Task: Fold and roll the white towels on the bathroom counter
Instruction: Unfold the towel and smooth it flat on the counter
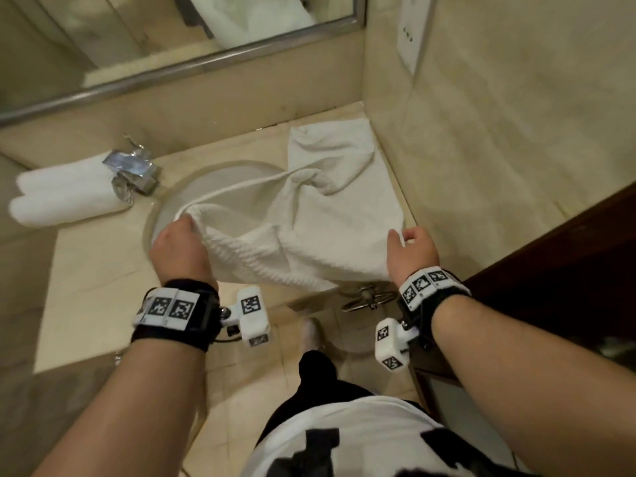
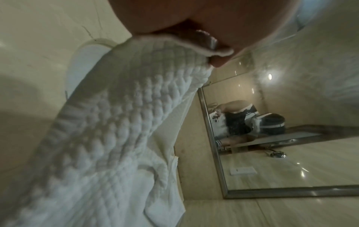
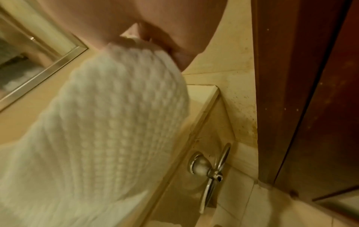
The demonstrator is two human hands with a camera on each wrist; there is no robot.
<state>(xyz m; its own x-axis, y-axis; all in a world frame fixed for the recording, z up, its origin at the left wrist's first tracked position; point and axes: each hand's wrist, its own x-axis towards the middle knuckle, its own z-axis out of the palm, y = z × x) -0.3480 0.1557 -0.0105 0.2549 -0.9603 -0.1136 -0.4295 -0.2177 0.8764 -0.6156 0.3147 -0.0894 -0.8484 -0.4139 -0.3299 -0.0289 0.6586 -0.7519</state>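
A white waffle-weave towel (image 1: 309, 228) lies spread and rumpled over the sink and the right end of the counter, its near edge lifted. My left hand (image 1: 179, 242) grips its near left corner above the basin; the left wrist view shows the towel (image 2: 108, 130) hanging from my curled fingers (image 2: 217, 46). My right hand (image 1: 411, 247) pinches the near right corner by the counter's front edge; close up, the towel (image 3: 116, 122) drapes down from that grip (image 3: 167, 44). Two rolled white towels (image 1: 65, 194) lie at the counter's left end.
A chrome faucet (image 1: 134, 166) stands left of the round sink (image 1: 213, 180). A framed mirror (image 1: 165, 39) runs along the back wall, a tiled wall closes the right side. A metal towel ring (image 1: 368, 297) hangs below the counter edge beside a dark wooden door (image 1: 568, 256).
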